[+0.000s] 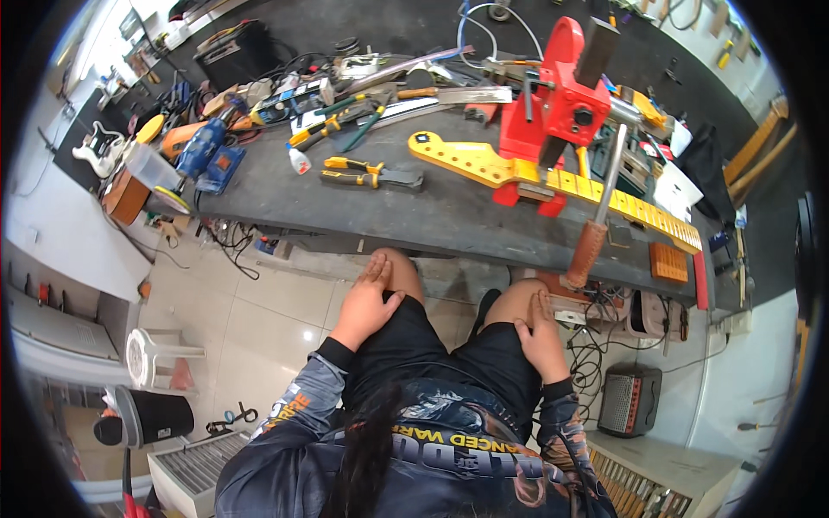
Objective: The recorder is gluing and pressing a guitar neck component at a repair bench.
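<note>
My left hand [366, 304] lies flat on my left thigh by the knee, fingers stretched out, holding nothing. On my right thigh rests my right hand [541, 337], also empty with its fingers extended. Ahead on the dark workbench [276, 194], a yellow guitar neck [622, 203] sits across a red arbor press [566, 95], under its ram. The press's steel lever [611, 173] slants down toward me, ending in a brown wrapped handle [585, 252] past the bench edge near my right knee. Neither hand touches the press or the neck.
Pliers with yellow-black handles [371, 173] lie left of the press beside a small white bottle [298, 159]. A blue bench vise [207, 155] and crowded tools fill the far left. Cables [591, 345] and a small amplifier [630, 399] stand low right; a white stool [151, 356] is left.
</note>
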### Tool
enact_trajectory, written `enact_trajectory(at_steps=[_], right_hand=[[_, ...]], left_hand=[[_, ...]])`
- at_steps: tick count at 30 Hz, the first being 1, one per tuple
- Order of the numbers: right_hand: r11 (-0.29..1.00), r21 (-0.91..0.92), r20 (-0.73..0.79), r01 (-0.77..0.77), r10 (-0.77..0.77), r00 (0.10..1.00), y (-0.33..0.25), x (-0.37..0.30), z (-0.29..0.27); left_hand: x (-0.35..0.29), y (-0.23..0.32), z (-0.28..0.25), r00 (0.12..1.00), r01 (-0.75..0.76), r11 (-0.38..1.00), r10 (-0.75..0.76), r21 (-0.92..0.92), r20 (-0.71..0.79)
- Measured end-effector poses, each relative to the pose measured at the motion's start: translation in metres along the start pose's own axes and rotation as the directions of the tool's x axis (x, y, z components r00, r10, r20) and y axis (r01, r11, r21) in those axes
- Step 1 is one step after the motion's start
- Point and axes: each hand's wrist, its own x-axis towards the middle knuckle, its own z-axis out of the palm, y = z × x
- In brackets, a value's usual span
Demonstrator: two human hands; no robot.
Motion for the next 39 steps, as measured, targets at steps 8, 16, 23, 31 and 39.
enact_trajectory(at_steps=[8,16,23,31,39], right_hand=[[0.966,-0.258,-0.083,0.001,-0.023,0.996,-0.016,0.005,0.016],[0.895,-0.444,-0.225,0.039,-0.153,0.962,-0.016,0.024,0.060],[0.959,0.254,0.049,0.127,-0.143,0.988,-0.086,0.043,0.088],[0.373,0.887,0.318,-0.271,-0.067,0.946,-0.068,0.066,0.084],[0.548,0.757,0.332,-0.357,0.149,0.931,-0.071,0.063,0.121]], left_hand=[[-0.022,-0.005,0.033,0.999,0.028,0.997,-0.031,0.068,0.045],[0.014,0.030,0.054,0.966,-0.259,0.903,0.250,0.343,0.071],[0.023,0.075,0.136,0.832,-0.128,0.841,0.380,-0.526,0.405],[0.052,0.080,0.108,0.714,0.595,0.148,0.352,-0.790,0.605],[0.045,0.060,0.134,0.804,0.373,0.373,0.327,-0.849,0.497]])
